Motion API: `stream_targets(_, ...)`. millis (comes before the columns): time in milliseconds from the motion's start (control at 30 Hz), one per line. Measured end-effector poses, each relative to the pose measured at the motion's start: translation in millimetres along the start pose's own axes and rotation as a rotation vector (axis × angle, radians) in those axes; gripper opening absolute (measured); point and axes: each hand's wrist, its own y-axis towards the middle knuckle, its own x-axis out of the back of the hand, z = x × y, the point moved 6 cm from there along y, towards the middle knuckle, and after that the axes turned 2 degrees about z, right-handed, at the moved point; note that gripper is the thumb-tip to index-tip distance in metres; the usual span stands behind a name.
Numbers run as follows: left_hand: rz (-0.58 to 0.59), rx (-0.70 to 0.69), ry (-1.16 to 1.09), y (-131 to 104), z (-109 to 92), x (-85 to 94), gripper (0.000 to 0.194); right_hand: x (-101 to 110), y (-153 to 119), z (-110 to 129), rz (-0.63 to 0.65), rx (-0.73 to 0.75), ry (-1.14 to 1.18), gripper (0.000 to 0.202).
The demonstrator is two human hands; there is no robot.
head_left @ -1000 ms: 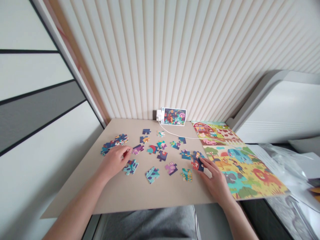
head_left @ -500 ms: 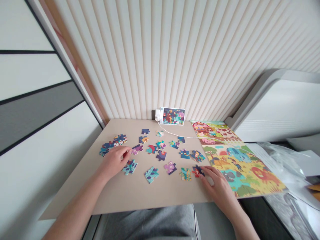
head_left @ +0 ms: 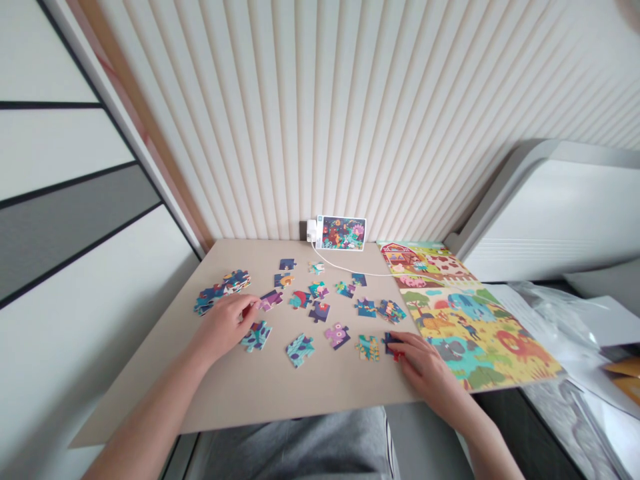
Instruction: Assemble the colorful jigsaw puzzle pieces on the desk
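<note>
My left hand (head_left: 227, 321) is closed, thumb and forefinger curled together just left of a purple puzzle piece (head_left: 271, 301). Whether anything is between those fingertips is hidden. Below them lies a teal leaf-patterned piece (head_left: 257, 337). At the right, my right hand (head_left: 425, 363) has its fingers and thumb on a dark blue and red puzzle piece (head_left: 389, 341), partly covering it. A yellow and teal piece (head_left: 369, 348) lies just left of that. More loose pieces are spread between the hands, among them a pink-purple one (head_left: 337, 335) and another leaf-patterned one (head_left: 301, 350).
A heap of pieces (head_left: 220, 291) lies beyond my left hand. At the back, a picture card (head_left: 343, 233) leans beside a white charger (head_left: 311, 231), whose cable (head_left: 350, 272) crosses the table (head_left: 235, 393). Two assembled animal puzzles (head_left: 480, 333) cover the right side.
The fingers of my right hand have shifted further over the dark blue and red piece, which shows less and appears turned. My left hand stays nearly in place. The whole view has shifted slightly.
</note>
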Motion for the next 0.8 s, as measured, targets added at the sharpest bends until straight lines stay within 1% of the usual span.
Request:
stream_targets(67, -0.001, 0.0, -0.003, -0.2, 0.2, -0.2, 0.024, 3.8, 1.7, 0.8, 0.025, 0.007, 0.047, 0.037)
stream_targets(133, -0.004, -0.001, -0.004, -0.3, 0.0, -0.2, 0.024, 8.9, 6.1, -2.3, -0.001, -0.02, 0.071, 0.034)
stream_targets(300, 0.004, -0.009, -0.005, 0.4, -0.2, -1.5, 0.023, 21.8, 29.6, -24.4, -0.203, -0.101, 0.004, 0.034)
stream_targets(367, 0.003, -0.011, -0.003, 0.8, 0.3, -1.9, 0.023, 21.7, 40.9, -32.6, -0.246, -0.114, -0.039, 0.038)
stream_targets(533, 0.004, -0.014, 0.0, 1.1, -0.2, -2.0, 0.024, 9.5, 59.0, -42.8, -0.218, -0.136, -0.072, 0.045)
stream_targets(667, 0.006, -0.001, -0.004, 0.4, -1.9, -0.2, 0.024, 4.2, 60.6, -48.1, -0.216, -0.173, -0.077, 0.048)
stream_targets(800, 0.021, 0.0, 0.004, 0.0, -2.2, -0.2, 0.022, 6.1, 59.4, -48.3, -0.227, -0.205, -0.05, 0.052)
